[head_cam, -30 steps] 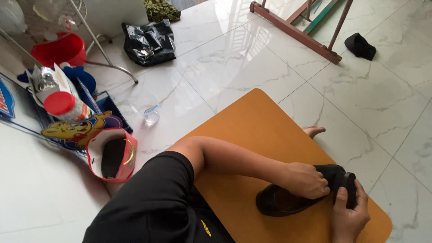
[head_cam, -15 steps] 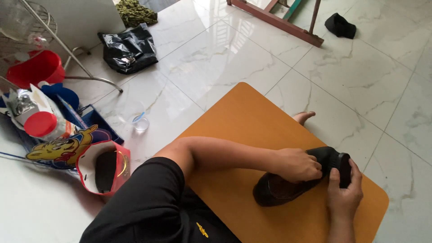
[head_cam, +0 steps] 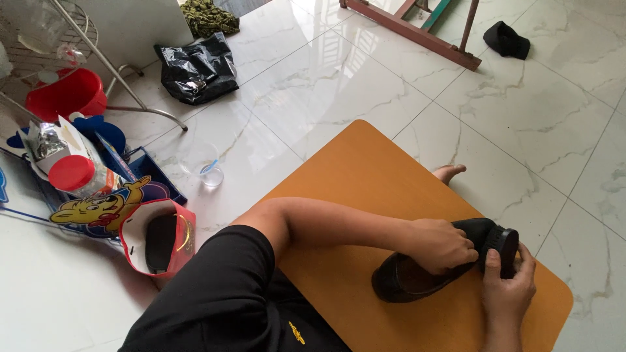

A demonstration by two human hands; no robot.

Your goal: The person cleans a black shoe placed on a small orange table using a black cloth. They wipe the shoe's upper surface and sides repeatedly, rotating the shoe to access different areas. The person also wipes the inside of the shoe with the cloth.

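Since the earlier frames, the two hands have kept to the same place on the shoe, and the right hand's brush has been shifted only slightly at the toe. One black shoe (head_cam: 417,277) is laid on its side on the orange board (head_cam: 365,176), toward the board's right end, its opening turned toward the person. The shoe is gripped by the left hand (head_cam: 440,244), whose fingers are curled over its upper edge. One dark brush (head_cam: 505,246) is held against the shoe's toe by the right hand (head_cam: 507,290), with the fingers wrapped closed around it and the thumb laid up its near face. One bare foot (head_cam: 450,173) is seen at the board's far edge.

To the left of the board, on the white tiled floor, one red and white paper bag (head_cam: 140,244) is stood open beside the person's black sleeve. One small clear cup (head_cam: 210,173) is set on the tiles near it. One blue tray (head_cam: 153,173) holds a jar with a red lid (head_cam: 73,175) among other packets. One red bucket (head_cam: 65,94) is placed behind it, and one black plastic bag (head_cam: 195,65) lies further off. One dark cloth (head_cam: 507,39) is seen well apart, near a reddish wooden frame (head_cam: 411,29).
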